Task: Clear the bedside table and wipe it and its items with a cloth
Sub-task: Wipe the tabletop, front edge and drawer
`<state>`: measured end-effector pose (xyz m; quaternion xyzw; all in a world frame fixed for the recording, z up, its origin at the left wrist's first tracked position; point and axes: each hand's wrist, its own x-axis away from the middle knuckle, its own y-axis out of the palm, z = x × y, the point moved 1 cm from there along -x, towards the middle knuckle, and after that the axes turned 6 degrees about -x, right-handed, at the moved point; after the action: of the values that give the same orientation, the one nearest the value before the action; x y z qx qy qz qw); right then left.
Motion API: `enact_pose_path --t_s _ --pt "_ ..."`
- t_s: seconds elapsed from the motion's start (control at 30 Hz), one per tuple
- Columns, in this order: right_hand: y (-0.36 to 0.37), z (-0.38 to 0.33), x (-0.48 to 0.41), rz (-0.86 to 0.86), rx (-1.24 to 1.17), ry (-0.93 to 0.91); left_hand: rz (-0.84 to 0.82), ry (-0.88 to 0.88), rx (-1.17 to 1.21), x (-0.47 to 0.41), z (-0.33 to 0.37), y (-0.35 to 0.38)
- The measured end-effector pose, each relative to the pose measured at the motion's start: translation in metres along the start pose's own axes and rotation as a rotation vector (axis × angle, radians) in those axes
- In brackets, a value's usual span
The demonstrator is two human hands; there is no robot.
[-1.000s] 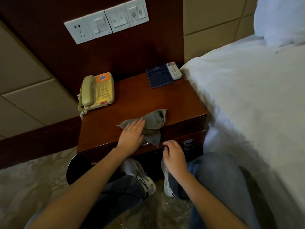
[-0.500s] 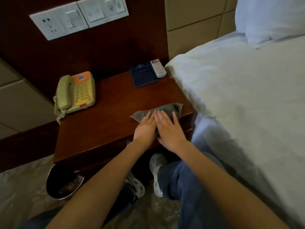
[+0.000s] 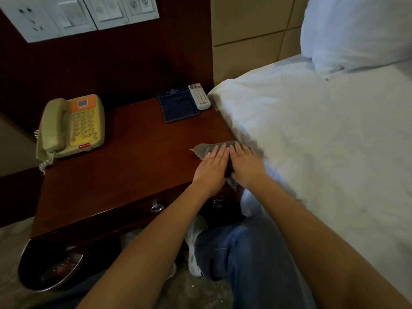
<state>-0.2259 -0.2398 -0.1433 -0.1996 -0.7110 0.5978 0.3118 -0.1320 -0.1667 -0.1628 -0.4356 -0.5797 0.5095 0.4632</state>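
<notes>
- Left hand [image 3: 211, 169] and right hand [image 3: 247, 167]: flat, fingers straight, side by side, pressing the grey cloth [image 3: 204, 150] at the near right corner, just beside the bed [image 3: 323, 141].
- Surface [image 3: 133, 170]: best wiped in overlapping strokes, with even pressure.
- Telephone [image 3: 71, 128], folder [image 3: 177, 105], remote [image 3: 199, 96]: not yet cleared; lift each before wiping beneath.

Location: hotel-type bedroom. Indicators: bed [image 3: 323, 141] w/ white linen, pillow [image 3: 356, 30], wooden bedside table [image 3: 133, 163], corded phone [image 3: 71, 126], wall switch/socket panel [image 3: 78, 16], remote [image 3: 199, 96], navy folder [image 3: 177, 105].
</notes>
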Motion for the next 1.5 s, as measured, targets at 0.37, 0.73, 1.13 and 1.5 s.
enact_pose_path --t_s 0.37,0.73,1.13,1.5 --pt "0.024 -0.150 0.011 0.028 0.027 -0.195 -0.073 -0.188 0.002 0.111 -0.113 0.017" --pt "0.033 -0.179 0.025 0.041 -0.047 -0.331 -0.166 -0.289 0.109 0.147 -0.127 0.014" --pt "0.046 -0.050 0.032 0.198 -0.205 0.070 -0.119 0.010 -0.080 0.036 -0.017 -0.003" --pt "0.062 -0.028 0.030 0.397 -1.560 0.444 -0.103 0.273 -0.341 -0.012 0.016 -0.012"
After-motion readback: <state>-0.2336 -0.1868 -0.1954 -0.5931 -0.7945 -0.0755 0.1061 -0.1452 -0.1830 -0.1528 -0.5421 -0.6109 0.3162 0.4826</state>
